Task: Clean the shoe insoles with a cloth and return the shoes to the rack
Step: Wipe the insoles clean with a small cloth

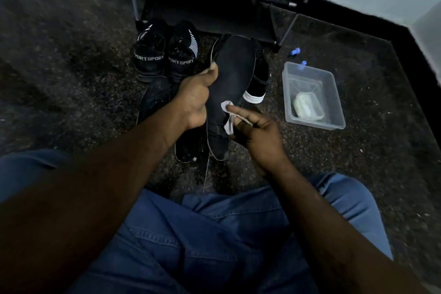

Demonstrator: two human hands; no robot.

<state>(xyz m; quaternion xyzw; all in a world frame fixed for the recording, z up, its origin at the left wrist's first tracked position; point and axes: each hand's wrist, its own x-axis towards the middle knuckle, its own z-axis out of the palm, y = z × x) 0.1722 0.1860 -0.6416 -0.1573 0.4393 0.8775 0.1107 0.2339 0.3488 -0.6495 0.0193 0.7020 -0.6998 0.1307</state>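
Dark carpet (71, 67) holds sport shoes (164, 55), rack (210, 7), plastic tub (334, 112).

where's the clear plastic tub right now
In the head view the clear plastic tub sits on the floor to the person's right, right of the insole and just in front of the shoe rack.

My left hand (194, 100) reaches forward from the lower left on a bare forearm, fingers curled closed and thumb pointing up and away from me. My right hand (259, 137) comes in from the lower right, wrist bent inward, index finger stretched toward the left hand, the other fingers folded in. Both hands sit close together, above my knees in blue denim.
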